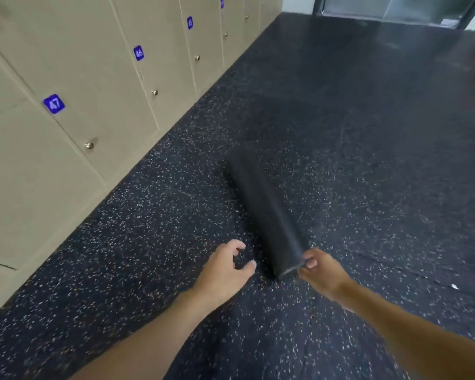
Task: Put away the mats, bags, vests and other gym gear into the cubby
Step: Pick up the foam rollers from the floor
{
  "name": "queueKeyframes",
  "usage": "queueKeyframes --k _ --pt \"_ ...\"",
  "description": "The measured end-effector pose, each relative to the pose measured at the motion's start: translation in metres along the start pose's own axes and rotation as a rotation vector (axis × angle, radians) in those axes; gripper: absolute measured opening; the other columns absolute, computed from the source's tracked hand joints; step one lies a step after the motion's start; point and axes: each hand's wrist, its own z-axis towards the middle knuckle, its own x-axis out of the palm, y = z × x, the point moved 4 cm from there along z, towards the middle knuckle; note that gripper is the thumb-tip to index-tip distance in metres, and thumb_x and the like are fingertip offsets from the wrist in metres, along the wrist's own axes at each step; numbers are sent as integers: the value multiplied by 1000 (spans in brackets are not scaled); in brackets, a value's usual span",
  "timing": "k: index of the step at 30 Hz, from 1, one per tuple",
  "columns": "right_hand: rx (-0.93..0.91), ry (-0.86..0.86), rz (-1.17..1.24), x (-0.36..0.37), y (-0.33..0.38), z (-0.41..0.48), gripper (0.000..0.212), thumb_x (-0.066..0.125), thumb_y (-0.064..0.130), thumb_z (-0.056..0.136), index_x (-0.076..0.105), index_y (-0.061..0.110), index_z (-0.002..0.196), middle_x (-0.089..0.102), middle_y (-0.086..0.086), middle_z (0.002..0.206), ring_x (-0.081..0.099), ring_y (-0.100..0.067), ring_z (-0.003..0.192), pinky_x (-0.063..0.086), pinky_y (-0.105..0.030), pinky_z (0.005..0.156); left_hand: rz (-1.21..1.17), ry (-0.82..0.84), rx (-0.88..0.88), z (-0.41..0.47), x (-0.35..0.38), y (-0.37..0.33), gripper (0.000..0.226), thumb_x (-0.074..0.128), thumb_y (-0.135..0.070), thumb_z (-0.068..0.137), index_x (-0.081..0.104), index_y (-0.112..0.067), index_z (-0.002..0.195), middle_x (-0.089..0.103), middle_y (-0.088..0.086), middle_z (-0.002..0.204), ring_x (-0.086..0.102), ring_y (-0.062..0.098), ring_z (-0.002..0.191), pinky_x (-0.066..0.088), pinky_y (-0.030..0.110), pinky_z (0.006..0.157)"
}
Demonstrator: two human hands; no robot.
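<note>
A rolled black mat (pixel 261 209) lies on the speckled rubber floor, running from the middle of the view down towards me. My right hand (pixel 317 267) pinches the near end of the roll between thumb and fingers. My left hand (pixel 228 267) hovers just left of that end, fingers loosely curved and apart, holding nothing and not touching the mat.
A wall of beige lockers (pixel 74 86) with blue number tags 47 and 46 and small round knobs runs along the left, all doors closed. Dark speckled floor (pixel 368 133) stretches ahead to a glass doorway (pixel 395 6) at the top right.
</note>
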Motion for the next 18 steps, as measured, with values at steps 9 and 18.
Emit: queueKeyframes --k 9,18 --pt "-57 -112 235 29 -113 223 60 57 48 94 41 18 143 49 -7 142 48 -25 128 39 -34 102 23 95 89 180 181 72 95 76 -50 78 13 -58 148 -1 -8 164 22 18 148 27 36 116" --pt "-156 63 646 53 -128 256 43 52 60 91 52 39 130 58 12 127 58 -11 109 49 -34 91 -293 -127 181 202 207 93 110 88 -47 57 15 -76 134 13 -22 155 27 6 143 32 36 117"
